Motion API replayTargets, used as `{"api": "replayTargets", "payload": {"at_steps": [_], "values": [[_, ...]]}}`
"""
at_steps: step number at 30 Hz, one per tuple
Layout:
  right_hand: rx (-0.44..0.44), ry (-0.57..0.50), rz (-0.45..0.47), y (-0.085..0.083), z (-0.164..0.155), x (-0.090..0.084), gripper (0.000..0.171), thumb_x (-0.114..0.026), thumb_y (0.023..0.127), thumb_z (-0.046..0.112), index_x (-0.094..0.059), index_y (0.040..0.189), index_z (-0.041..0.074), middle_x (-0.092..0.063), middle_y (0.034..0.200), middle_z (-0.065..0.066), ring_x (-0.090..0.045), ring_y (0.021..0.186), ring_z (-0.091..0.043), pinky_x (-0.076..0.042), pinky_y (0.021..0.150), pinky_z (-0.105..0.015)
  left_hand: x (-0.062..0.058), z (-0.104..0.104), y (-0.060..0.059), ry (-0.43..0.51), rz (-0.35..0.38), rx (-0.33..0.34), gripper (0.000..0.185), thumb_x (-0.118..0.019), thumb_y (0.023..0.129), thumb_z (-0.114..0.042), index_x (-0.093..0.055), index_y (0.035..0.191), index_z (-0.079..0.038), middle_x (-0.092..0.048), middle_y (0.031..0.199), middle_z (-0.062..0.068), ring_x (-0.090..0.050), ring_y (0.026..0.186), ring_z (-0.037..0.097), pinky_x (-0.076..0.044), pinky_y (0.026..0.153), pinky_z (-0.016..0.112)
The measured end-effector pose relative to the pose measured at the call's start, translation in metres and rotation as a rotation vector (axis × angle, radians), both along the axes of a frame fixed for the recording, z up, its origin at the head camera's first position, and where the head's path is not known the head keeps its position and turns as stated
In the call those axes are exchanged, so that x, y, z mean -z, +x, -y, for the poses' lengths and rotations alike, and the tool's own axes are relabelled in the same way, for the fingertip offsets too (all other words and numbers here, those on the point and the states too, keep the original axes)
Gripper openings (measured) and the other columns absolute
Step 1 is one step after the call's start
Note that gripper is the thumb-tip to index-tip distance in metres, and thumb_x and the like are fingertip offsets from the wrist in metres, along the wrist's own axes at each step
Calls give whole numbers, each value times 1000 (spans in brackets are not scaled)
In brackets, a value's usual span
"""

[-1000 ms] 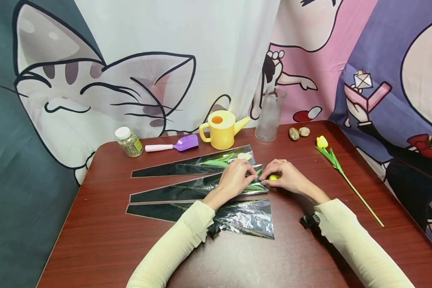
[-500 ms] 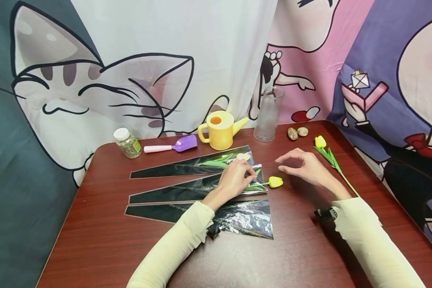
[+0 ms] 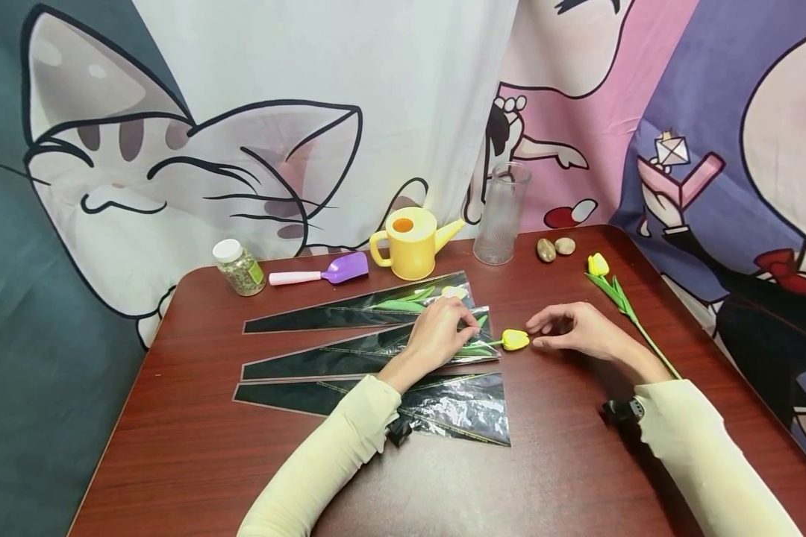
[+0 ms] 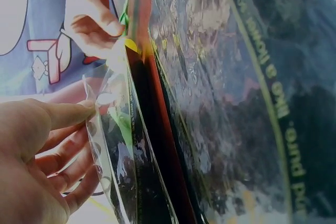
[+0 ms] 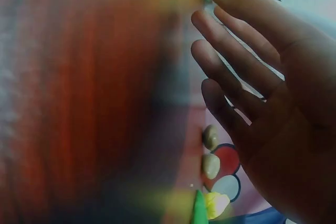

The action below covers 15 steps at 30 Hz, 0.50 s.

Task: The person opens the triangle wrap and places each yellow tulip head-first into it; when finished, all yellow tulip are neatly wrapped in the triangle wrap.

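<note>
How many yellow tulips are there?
3. The first tulip lies loose at the right of the reddish-brown table; the second tulip pokes from the middle dark, shiny plastic sleeve; the third tulip is inside the far sleeve, partly behind the left hand.

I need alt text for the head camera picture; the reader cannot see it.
A person's left hand holds the edge of a glossy dark sleeve with a yellow tulip partly inside, and the right hand is near the flower. More sleeves lie in front and behind on the brown table; a watering can and vase stand farther back.
</note>
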State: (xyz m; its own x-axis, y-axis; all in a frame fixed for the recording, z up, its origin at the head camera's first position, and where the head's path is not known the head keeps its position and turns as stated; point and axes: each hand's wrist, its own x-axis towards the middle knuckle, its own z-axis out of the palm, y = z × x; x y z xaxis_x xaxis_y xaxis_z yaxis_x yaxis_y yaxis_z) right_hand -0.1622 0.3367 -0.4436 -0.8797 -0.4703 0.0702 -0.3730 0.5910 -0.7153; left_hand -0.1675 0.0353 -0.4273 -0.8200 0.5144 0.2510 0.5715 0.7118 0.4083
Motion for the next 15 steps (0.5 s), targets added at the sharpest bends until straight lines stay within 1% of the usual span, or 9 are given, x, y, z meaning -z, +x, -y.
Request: {"api": "replayTargets", "payload": {"at_steps": [6, 15], "values": [[-5, -5, 3, 2, 5, 4, 25, -84, 78, 16, -74, 100, 16, -72, 86, 5, -64, 76, -17, -47, 62, -25, -1, 0, 1, -2, 1, -1, 8, -76, 87, -31, -77, 86, -23, -60, 89, -11, -56, 87, 10, -47, 74, 26], [2, -38, 70, 1, 9, 5, 19, -82, 81, 20, -74, 99, 19, -73, 85, 6, -66, 76, -15, -49, 63, -25, -2, 0, 1, -5, 7, 2, 8, -75, 87, -31, -77, 87, -23, -59, 89, -11, -56, 87, 10, -46, 74, 25]]}}
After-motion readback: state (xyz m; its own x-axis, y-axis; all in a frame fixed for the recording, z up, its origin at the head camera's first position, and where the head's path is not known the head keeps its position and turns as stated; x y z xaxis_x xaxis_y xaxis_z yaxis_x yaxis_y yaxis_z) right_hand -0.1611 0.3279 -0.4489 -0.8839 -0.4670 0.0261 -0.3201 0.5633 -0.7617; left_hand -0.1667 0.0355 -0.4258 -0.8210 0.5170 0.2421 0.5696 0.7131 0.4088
